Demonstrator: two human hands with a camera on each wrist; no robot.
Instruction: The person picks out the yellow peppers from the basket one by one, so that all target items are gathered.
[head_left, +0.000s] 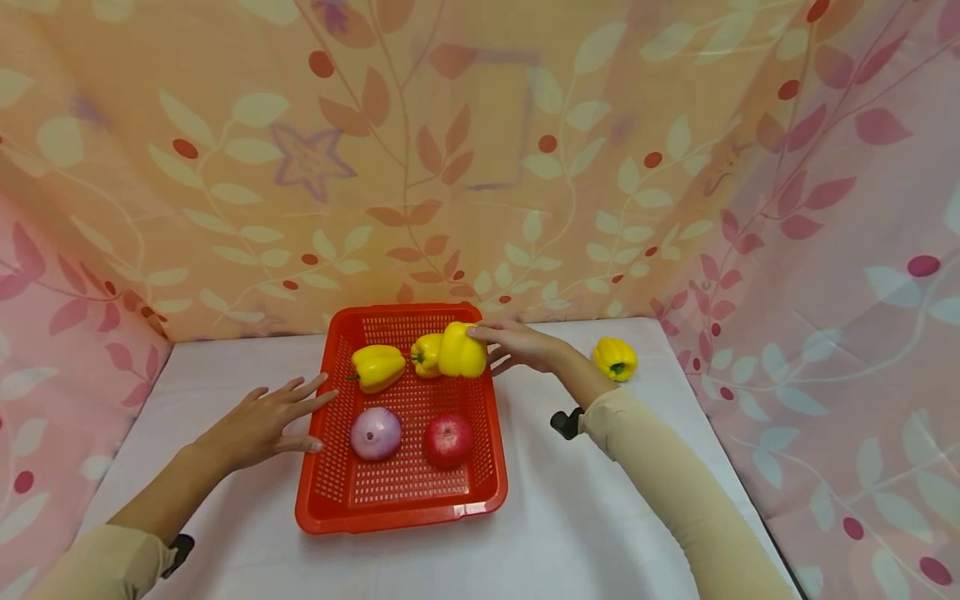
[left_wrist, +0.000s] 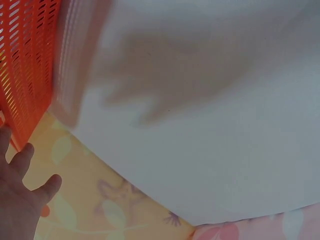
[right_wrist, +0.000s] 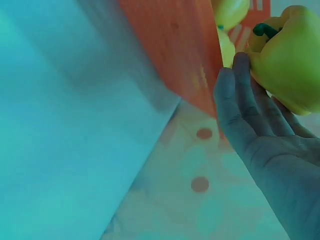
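My right hand [head_left: 521, 343] holds a yellow bell pepper [head_left: 462, 350] at the back right of a red plastic basket [head_left: 401, 517], the thumb on its near side. In the right wrist view, this bell pepper [right_wrist: 292, 60] shows its green stem, with fingers [right_wrist: 245, 95] against it. Two more yellow bell peppers lie in the basket, one at the left [head_left: 378, 368] and one partly hidden behind the held one [head_left: 426, 356]. Nearer the front are a purple onion [head_left: 376, 433] and a round red fruit or vegetable [head_left: 447, 440]. My left hand [head_left: 262, 425] is spread at the basket's left rim, holding nothing.
Another yellow bell pepper [head_left: 615, 359] lies on the white table [head_left: 570, 500], right of the basket behind my right forearm. Flower-patterned cloth [head_left: 480, 167] hangs behind the table and along both sides.
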